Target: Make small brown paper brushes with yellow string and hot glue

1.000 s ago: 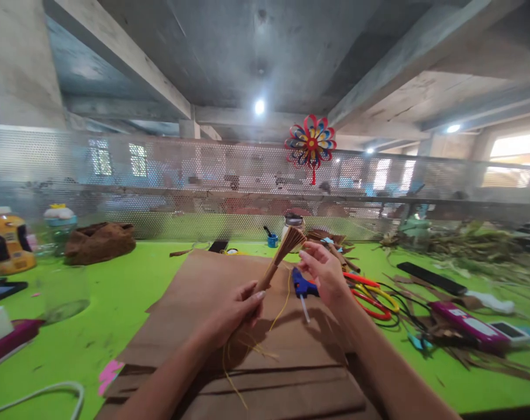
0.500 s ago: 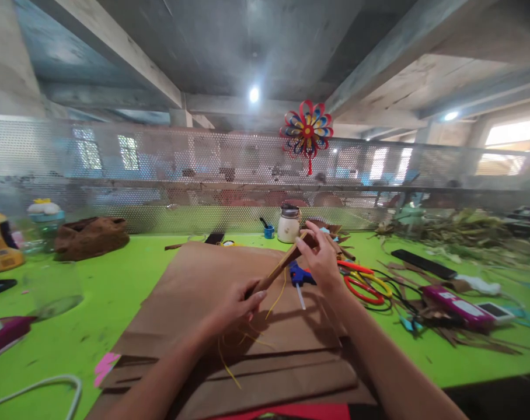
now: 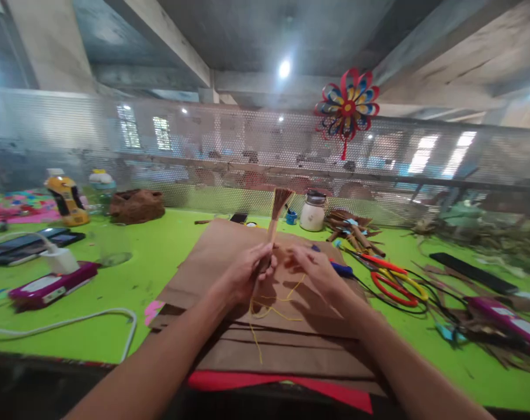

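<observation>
My left hand (image 3: 247, 273) is closed around the lower part of a slim folded brown paper bundle (image 3: 279, 204). The bundle stands almost upright, and its top spreads into fine pleat-like edges. Loose yellow thread (image 3: 257, 338) trails below my left hand over the stacked brown paper sheets (image 3: 216, 248). To the right of the bundle, my right hand (image 3: 320, 273) hovers over the sheets with its fingers apart and nothing visible in them. A blue glue gun (image 3: 342, 269) lies partly hidden behind my right hand.
Scissors with red and yellow handles (image 3: 394, 286) lie to the right among black cable and brown scraps. A white jar (image 3: 313, 213) and a small blue pot (image 3: 291, 217) stand behind the sheets. On the left are a purple power bank (image 3: 52, 286) and a yellow bottle (image 3: 68, 201).
The bundle has turned from a slant to nearly upright, its fanned end now showing. My right hand has let go of its upper end and moved down. The view has swung left.
</observation>
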The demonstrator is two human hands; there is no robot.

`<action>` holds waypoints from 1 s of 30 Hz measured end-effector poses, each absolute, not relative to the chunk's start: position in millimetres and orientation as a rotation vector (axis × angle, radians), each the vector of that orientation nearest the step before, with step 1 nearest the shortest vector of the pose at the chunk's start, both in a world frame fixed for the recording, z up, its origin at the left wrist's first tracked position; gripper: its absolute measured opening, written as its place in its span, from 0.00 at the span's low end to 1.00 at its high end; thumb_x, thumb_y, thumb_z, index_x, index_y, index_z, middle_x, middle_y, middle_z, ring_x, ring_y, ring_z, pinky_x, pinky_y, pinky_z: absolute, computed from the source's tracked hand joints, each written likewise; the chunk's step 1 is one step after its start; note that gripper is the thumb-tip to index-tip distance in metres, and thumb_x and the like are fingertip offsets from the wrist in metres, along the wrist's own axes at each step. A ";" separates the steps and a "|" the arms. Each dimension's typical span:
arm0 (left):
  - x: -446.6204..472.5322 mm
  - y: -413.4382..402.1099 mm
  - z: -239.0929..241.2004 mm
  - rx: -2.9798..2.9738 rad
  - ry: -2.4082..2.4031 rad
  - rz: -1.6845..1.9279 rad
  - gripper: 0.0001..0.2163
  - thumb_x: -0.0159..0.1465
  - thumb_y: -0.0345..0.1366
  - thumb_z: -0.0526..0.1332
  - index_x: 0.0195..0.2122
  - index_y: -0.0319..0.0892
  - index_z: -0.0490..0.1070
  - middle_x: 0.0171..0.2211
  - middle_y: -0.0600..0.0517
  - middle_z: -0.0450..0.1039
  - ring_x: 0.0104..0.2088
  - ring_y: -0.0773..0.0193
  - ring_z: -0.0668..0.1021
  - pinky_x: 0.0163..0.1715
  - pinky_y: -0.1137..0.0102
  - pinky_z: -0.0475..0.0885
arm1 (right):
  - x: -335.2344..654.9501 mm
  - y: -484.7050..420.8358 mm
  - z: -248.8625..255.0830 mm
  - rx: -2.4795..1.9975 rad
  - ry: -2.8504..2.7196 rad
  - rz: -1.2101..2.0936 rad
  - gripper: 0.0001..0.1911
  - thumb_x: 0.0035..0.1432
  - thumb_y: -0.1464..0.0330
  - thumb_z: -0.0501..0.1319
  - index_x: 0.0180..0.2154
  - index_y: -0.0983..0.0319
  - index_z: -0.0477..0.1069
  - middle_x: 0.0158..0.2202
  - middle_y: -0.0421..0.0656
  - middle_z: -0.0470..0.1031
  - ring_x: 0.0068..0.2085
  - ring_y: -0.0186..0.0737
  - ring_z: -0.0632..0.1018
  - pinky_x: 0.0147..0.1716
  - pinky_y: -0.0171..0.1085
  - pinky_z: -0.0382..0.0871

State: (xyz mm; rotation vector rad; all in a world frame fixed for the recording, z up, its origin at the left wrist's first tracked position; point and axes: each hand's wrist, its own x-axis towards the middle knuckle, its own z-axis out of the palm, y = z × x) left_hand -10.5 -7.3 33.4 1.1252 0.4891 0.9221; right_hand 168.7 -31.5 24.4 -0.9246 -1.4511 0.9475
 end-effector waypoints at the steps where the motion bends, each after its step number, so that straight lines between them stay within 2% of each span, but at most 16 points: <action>1: -11.4 -6.3 33.6 1.064 0.462 0.957 0.12 0.62 0.38 0.56 0.43 0.37 0.67 0.24 0.53 0.67 0.19 0.75 0.67 0.15 0.81 0.59 | 161.5 -36.3 19.9 -0.920 -1.565 0.975 0.18 0.52 0.54 0.59 0.31 0.63 0.74 0.26 0.41 0.75 0.28 0.36 0.74 0.29 0.35 0.69; 5: -12.6 -4.6 34.1 0.908 0.371 1.087 0.09 0.62 0.32 0.55 0.43 0.37 0.65 0.26 0.52 0.69 0.22 0.73 0.70 0.19 0.80 0.64 | 140.9 -55.3 11.9 -0.830 -1.913 1.065 0.14 0.53 0.58 0.59 0.30 0.62 0.75 0.26 0.39 0.75 0.27 0.35 0.73 0.27 0.32 0.66; 10: -10.1 -7.3 34.8 0.859 0.370 1.196 0.08 0.63 0.30 0.54 0.43 0.38 0.62 0.27 0.50 0.71 0.26 0.68 0.76 0.26 0.74 0.71 | 129.4 -58.8 10.0 -0.825 -1.774 1.214 0.15 0.54 0.59 0.60 0.39 0.62 0.71 0.33 0.41 0.75 0.31 0.35 0.74 0.27 0.31 0.67; 12: -8.4 -8.6 34.7 0.854 0.365 1.211 0.08 0.63 0.30 0.53 0.44 0.39 0.60 0.28 0.50 0.71 0.29 0.65 0.77 0.31 0.70 0.73 | 126.1 -57.8 8.5 -0.846 -1.681 1.381 0.17 0.53 0.56 0.60 0.38 0.63 0.70 0.31 0.42 0.75 0.26 0.32 0.73 0.22 0.30 0.65; 15: -6.5 -10.9 35.3 0.869 0.345 1.216 0.07 0.64 0.30 0.52 0.44 0.39 0.59 0.27 0.50 0.72 0.31 0.61 0.79 0.36 0.64 0.73 | 120.1 -58.5 5.9 -0.900 -1.539 1.643 0.19 0.52 0.53 0.60 0.33 0.64 0.68 0.21 0.39 0.72 0.16 0.26 0.66 0.14 0.27 0.56; 19: -6.1 -14.9 38.3 0.868 0.327 1.206 0.07 0.64 0.29 0.51 0.44 0.39 0.58 0.27 0.49 0.72 0.31 0.60 0.79 0.36 0.62 0.74 | 111.0 -59.7 0.6 -0.867 -1.420 1.762 0.19 0.52 0.54 0.61 0.29 0.63 0.64 0.12 0.32 0.63 0.11 0.23 0.55 0.11 0.26 0.45; 24: -6.5 -19.7 42.8 0.865 0.322 1.211 0.10 0.64 0.31 0.51 0.47 0.41 0.57 0.26 0.51 0.71 0.29 0.62 0.78 0.32 0.66 0.74 | 105.2 -56.7 -7.1 -0.921 -1.366 1.832 0.22 0.51 0.51 0.61 0.22 0.63 0.60 0.09 0.33 0.61 0.10 0.23 0.54 0.10 0.26 0.41; 30: -7.6 -21.4 44.9 0.877 0.308 1.177 0.10 0.64 0.34 0.53 0.47 0.42 0.58 0.25 0.53 0.70 0.24 0.67 0.76 0.26 0.73 0.70 | 103.6 -61.5 -7.4 -0.697 -1.389 1.877 0.19 0.57 0.54 0.56 0.28 0.65 0.66 0.09 0.33 0.61 0.10 0.24 0.53 0.11 0.27 0.42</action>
